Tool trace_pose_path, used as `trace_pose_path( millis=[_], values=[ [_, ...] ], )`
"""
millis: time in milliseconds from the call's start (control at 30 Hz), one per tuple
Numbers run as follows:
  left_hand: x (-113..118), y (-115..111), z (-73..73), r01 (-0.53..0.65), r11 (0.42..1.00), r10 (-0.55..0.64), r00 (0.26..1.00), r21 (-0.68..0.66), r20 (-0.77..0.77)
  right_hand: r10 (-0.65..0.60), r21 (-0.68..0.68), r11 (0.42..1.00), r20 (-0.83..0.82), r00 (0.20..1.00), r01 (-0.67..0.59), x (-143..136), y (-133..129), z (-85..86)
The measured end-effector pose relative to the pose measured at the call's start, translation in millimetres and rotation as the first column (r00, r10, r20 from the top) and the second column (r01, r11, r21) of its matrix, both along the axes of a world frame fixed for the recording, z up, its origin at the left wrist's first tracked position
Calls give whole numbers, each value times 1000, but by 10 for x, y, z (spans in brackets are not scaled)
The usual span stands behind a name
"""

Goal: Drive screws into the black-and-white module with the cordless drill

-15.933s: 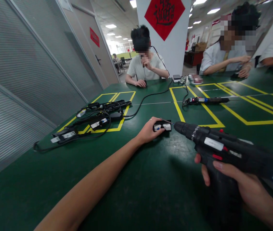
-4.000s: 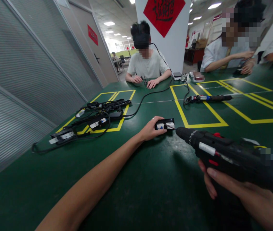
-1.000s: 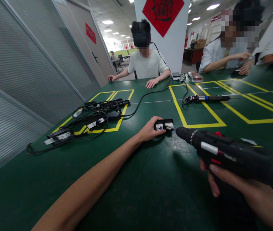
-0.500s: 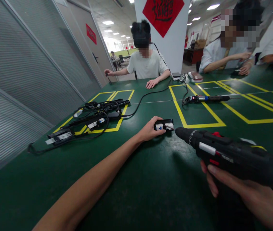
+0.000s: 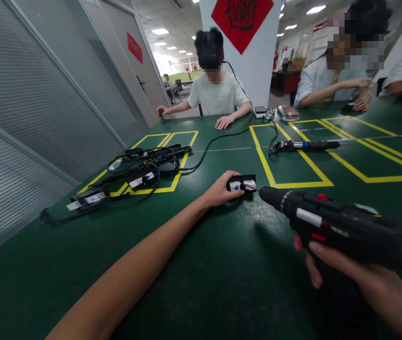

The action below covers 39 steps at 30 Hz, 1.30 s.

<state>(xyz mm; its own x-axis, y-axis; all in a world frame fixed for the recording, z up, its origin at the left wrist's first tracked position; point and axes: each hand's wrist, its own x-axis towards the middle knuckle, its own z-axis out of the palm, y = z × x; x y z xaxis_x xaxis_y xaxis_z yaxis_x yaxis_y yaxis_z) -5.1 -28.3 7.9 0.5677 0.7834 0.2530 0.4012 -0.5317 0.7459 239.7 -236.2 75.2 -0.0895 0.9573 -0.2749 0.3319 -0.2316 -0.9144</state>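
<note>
A black drill (image 5: 342, 224), clasped in your right hand (image 5: 360, 278) at four o'clock, points toward ten. At one o'clock, your left hand (image 5: 220, 190) pinches the black casing (image 5: 246, 179), long axis nine-to-three, white-lined face toward six. You're apparently working it with the bit (image 5: 252, 189); next calls for steady alignment.

Glazed partition (image 5: 30, 108) at ten o'clock, grey door (image 5: 117, 30) at eleven, white pillar (image 5: 265, 61) near one, ceiling lights (image 5: 160, 31) on.

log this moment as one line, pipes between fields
left hand: holds black part | right hand: grips drill | bit: tip at part, contact unclear | cable: on green table
</note>
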Motion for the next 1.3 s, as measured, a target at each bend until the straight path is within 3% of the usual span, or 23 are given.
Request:
trace_pose_path(
  millis=[467, 800, 1300],
  values=[
    [-11, 33, -55, 18, 997, -17, 1000, 74, -19, -24, 38, 999, -35, 999, 25, 55, 26, -99],
    [-7, 32, -50, 10, 997, -7, 999, 76, -40, -26, -6, 1000, -101, 995, 25, -16, 32, 4],
    [-2, 33, -59, 12, 995, -9, 1000, 98, -27, -65, -10, 998, -133, 989, 64, -27, 18, 8]
  ],
)
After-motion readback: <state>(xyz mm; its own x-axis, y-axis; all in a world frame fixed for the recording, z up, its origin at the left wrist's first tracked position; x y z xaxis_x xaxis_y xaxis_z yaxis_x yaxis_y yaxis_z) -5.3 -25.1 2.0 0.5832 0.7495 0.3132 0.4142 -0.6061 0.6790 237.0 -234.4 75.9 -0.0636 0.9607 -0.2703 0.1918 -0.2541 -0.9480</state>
